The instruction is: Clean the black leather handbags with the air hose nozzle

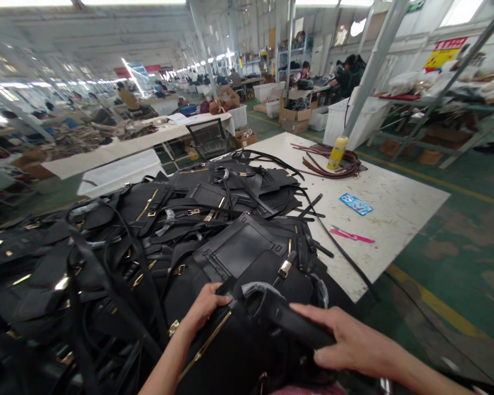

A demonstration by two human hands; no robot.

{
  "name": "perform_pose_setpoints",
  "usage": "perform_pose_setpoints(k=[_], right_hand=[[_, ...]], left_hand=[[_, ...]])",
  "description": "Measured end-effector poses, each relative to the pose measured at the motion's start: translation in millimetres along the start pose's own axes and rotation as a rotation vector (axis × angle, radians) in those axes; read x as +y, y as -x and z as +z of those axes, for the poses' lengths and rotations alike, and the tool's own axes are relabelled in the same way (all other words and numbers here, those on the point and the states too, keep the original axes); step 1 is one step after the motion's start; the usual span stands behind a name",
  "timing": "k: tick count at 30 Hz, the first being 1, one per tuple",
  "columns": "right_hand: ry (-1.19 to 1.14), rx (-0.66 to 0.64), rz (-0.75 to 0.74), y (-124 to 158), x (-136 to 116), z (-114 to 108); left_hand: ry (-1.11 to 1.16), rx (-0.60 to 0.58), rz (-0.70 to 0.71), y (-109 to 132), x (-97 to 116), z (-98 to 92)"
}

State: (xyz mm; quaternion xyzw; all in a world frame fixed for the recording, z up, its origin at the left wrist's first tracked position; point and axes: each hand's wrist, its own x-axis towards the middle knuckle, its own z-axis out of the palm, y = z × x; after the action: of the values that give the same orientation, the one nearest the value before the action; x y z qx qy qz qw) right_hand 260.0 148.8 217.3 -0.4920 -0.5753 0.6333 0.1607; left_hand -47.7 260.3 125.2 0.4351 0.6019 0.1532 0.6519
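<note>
A black bag [226,351] with a gold zipper lies close in front of me, at the near edge of the pile. My left hand [208,304] grips its upper edge, thumb on top and the other fingers partly hidden. On the right, my right hand [346,334] has a wide black strap [300,326] of the bag between thumb and fingers. A handle wrapped in clear plastic [263,288] arches between the two hands. Just beyond them lies another black bag [239,247] with a flat panel and a gold buckle [285,267].
Many black bags [119,263] with loose straps are heaped leftward. On the white table [399,192] are a yellow bottle [337,152], coiled brown straps [313,164], a blue patterned card [356,204] and a pink tool [352,235]. A white bin [119,173] stands behind the heap; people sit farther off.
</note>
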Motion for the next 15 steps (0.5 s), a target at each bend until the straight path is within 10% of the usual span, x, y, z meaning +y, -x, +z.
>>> perform_pose_setpoints(k=[4, 10, 15], right_hand=[[0.22, 0.0, 0.089, -7.7, 21.8, 26.0], [-0.401, -0.229, 0.021, -40.6, 36.8, 31.9], [-0.453, -0.127, -0.169, -50.7, 4.8, 23.1]], left_hand=[[-0.025, 0.008, 0.016, 4.9, 4.0, 2.1], [-0.076, 0.036, 0.068, 12.1, 7.1, 12.4], [-0.156, 0.018, 0.139, 35.8, 50.6, 3.2]])
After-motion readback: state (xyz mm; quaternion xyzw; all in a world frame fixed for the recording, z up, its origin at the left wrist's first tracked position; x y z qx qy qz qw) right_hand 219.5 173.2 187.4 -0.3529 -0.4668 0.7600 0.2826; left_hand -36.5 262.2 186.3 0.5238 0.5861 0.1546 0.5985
